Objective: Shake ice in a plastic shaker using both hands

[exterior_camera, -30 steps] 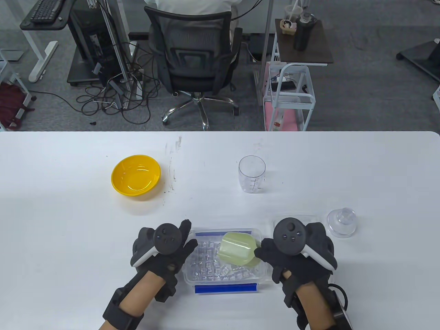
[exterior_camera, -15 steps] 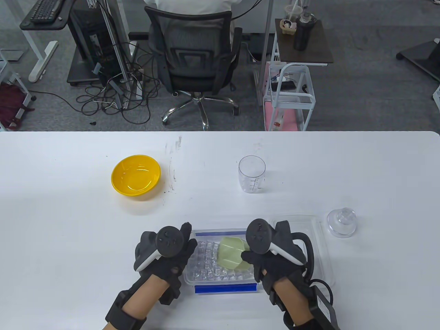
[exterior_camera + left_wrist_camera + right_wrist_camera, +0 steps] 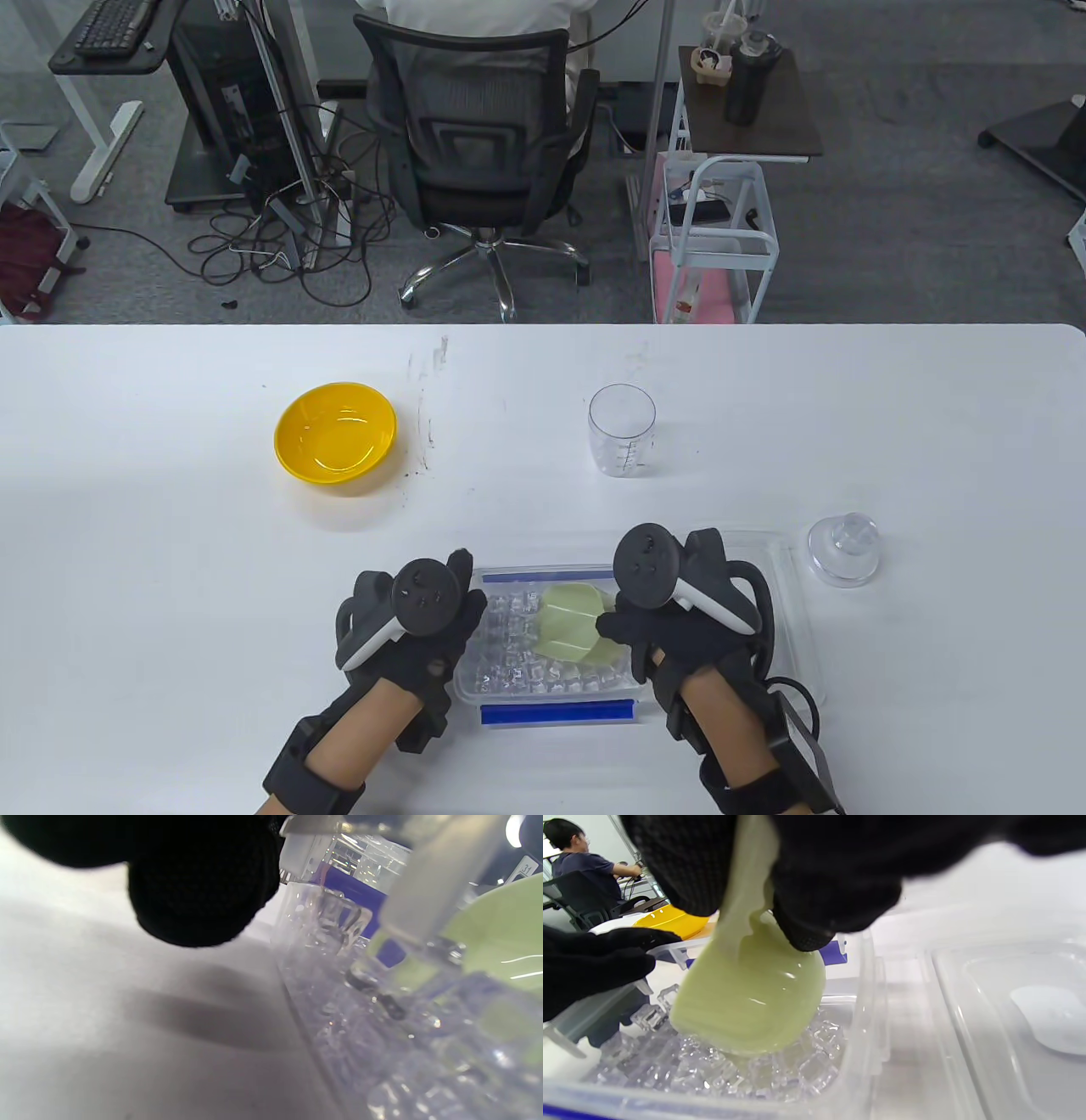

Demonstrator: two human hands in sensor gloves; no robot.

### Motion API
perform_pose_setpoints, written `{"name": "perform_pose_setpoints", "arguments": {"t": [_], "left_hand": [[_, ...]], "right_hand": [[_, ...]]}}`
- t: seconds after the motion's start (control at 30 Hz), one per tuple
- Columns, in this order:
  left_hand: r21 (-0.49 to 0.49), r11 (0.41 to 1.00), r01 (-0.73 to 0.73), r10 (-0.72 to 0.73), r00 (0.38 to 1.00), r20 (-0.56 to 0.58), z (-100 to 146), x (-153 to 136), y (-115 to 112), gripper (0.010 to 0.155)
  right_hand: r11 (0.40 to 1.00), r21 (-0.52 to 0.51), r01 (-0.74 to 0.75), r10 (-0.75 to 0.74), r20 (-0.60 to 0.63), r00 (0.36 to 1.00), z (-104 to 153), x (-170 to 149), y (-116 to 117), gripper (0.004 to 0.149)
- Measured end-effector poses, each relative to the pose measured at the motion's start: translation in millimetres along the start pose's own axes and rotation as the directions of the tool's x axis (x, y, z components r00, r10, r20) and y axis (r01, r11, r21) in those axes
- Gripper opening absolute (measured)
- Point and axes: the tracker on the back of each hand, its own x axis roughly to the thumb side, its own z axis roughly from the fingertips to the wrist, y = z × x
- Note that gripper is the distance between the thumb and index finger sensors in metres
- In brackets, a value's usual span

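Note:
A clear box of ice cubes [image 3: 506, 671] with blue clips lies at the near middle of the table. My right hand [image 3: 617, 626] grips the handle of a pale green scoop [image 3: 570, 633], whose bowl is pushed into the ice [image 3: 721, 1069]; it also shows in the right wrist view [image 3: 746, 997]. My left hand [image 3: 465, 596] holds the box's left rim, with its fingers [image 3: 594, 963] on the edge. The clear shaker cup [image 3: 622, 429] stands upright and empty further back. Its clear domed lid [image 3: 842, 550] lies to the right.
A yellow bowl [image 3: 336, 435] sits at the back left. The box's clear lid [image 3: 793, 611] lies flat on the table under and right of my right hand. An office chair and carts stand beyond the table's far edge.
My right hand has moved left over the box with the scoop and tipped its bowl down into the ice. My left hand has stayed at the box's left rim.

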Motion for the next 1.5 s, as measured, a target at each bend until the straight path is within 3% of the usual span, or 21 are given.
{"name": "perform_pose_setpoints", "arguments": {"t": [0.2,0.37,0.5,0.63,0.77,0.83,0.87,1.17,1.2,1.5], "left_hand": [[0.003,1.000,0.005,-0.005,1.000,-0.001,0.1,-0.3,0.0,0.065],[-0.019,0.999,-0.030,0.030,1.000,0.005,-1.8,-2.2,-0.3,0.066],[-0.013,1.000,-0.014,0.014,1.000,0.000,-1.6,-1.7,-0.2,0.065],[-0.005,1.000,-0.005,0.006,1.000,0.001,-1.1,-1.6,-0.1,0.066],[-0.011,1.000,-0.021,0.021,1.000,0.004,-1.4,-1.8,-0.2,0.066],[-0.035,0.998,-0.045,0.045,0.999,0.011,-2.8,-2.7,-0.7,0.066],[-0.039,0.997,-0.068,0.069,0.998,0.007,-2.5,-3.7,-1.0,0.066],[-0.030,0.996,-0.085,0.085,0.996,0.015,-2.6,-7.2,-2.4,0.066],[-0.030,0.996,-0.087,0.087,0.996,0.014,-2.6,-7.4,-2.4,0.066],[-0.030,0.996,-0.079,0.080,0.997,0.014,-2.3,-7.3,-1.8,0.066]], "right_hand": [[0.998,0.052,0.035,-0.036,0.007,0.999,-13.4,-3.0,-7.6,0.071],[1.000,-0.016,0.022,-0.020,0.086,0.996,-17.3,-4.3,-7.3,0.070],[1.000,0.015,0.027,-0.028,0.045,0.999,-5.7,-9.3,-7.2,0.070],[0.994,-0.091,-0.056,0.058,0.015,0.998,9.6,-0.9,-12.7,0.069],[0.999,-0.008,-0.049,0.049,0.046,0.998,-1.5,9.0,0.2,0.070],[0.995,0.091,0.038,-0.048,0.112,0.993,-18.4,8.2,12.8,0.071],[0.993,0.107,0.054,-0.061,0.064,0.996,-19.5,2.9,11.7,0.072],[0.982,0.116,0.149,-0.170,0.192,0.967,-39.0,-7.4,29.4,0.072],[0.978,0.131,0.162,-0.186,0.201,0.962,-41.4,-7.2,31.2,0.055],[0.957,0.147,0.251,-0.274,0.163,0.948,-39.7,-30.9,20.4,0.053]]}}
